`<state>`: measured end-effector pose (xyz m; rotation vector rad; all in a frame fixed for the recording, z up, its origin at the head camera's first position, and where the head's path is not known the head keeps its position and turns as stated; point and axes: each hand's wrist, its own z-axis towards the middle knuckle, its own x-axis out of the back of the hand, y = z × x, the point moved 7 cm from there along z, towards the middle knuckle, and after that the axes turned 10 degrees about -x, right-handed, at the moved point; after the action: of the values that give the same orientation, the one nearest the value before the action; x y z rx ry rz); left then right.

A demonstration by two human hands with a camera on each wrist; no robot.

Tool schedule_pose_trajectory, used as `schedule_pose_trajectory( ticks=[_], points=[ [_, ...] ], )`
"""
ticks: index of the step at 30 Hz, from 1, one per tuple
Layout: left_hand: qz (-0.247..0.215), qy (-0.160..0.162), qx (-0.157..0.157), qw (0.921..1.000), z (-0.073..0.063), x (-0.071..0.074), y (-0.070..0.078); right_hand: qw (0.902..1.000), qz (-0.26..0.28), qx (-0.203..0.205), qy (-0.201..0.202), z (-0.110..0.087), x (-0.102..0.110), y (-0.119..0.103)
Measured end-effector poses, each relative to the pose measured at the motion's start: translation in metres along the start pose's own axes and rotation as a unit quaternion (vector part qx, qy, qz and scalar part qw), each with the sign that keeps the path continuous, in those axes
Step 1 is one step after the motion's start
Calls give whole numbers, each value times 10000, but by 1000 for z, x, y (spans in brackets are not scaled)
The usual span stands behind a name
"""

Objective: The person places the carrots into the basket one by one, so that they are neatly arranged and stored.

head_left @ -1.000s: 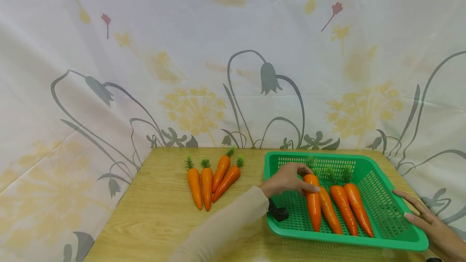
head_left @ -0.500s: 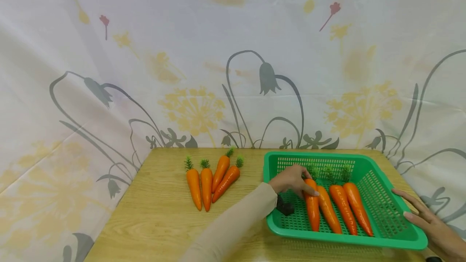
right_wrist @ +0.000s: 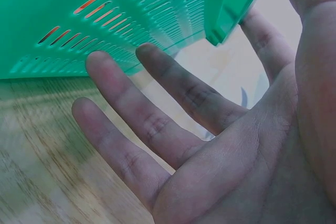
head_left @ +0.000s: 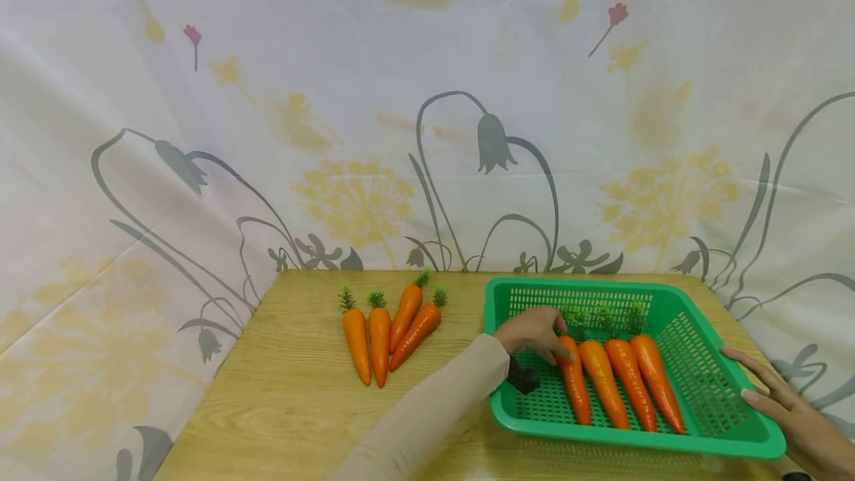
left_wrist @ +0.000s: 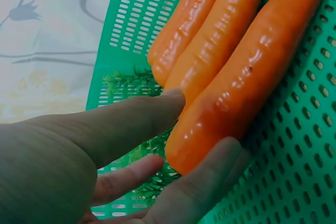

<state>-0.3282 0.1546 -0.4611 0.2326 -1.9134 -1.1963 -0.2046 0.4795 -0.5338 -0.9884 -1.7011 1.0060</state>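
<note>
My left hand (head_left: 534,331) reaches into the green basket (head_left: 641,438) at the right of the table. Its thumb and fingers straddle the top end of the leftmost carrot (head_left: 578,392), which lies on the basket floor. The left wrist view shows the thumb (left_wrist: 157,108) over one side of that carrot (left_wrist: 247,77) and blurred fingers along the other, mostly straight. Several glossy carrots with green tops lie side by side in the basket. My right hand (head_left: 795,414) touches the right rim; in the right wrist view its fingers (right_wrist: 152,129) extend straight beside the basket's wall.
Several more carrots (head_left: 378,340) lie in a loose group on the left half of the wooden table (head_left: 280,421). A patterned white cloth (head_left: 374,95) hangs behind and around the table. A black wrist strap piece (head_left: 523,377) shows under my left wrist.
The leftmost carrot has gone from overlapping its neighbour to lying beside it, its top shifted left. My left hand has lowered with it and loosened. The right hand stays at the rim.
</note>
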Motion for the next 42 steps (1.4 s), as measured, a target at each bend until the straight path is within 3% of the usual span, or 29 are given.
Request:
schedule_pose_trajectory(
  ticks=[8, 15, 22, 26, 29, 34, 39, 42],
  points=[
    [-276, 45, -171, 9995, -9, 8, -1, 9999, 90, 0, -119, 2, -2, 0],
    [-520, 56, -556, 9971, -19, 26, 6, 9971, 396, 275, -595, 4, -4, -4],
    [-905, -38, -1353, 9866, -30, 47, 12, 9996, 157, 238, -7, 1, -4, -3],
    [-1249, -74, -1705, 9774, -38, 58, 14, 9985, 366, 403, 35, 0, -5, -2],
    [-1120, 25, -1924, 9749, -45, 67, 13, 9978, 423, 514, 20, 1, -6, -3],
    [-817, 214, -2135, 9733, -54, 81, 7, 9986, 222, 470, -15, 2, -5, 0],
    [-934, 393, -2229, 9696, -65, 92, 2, 9974, -467, 549, 63, 3, 1, 1],
    [-974, 565, -2292, 9668, -72, 98, -2, 9971, -436, 621, -39, 5, 1, 1]
  ],
)
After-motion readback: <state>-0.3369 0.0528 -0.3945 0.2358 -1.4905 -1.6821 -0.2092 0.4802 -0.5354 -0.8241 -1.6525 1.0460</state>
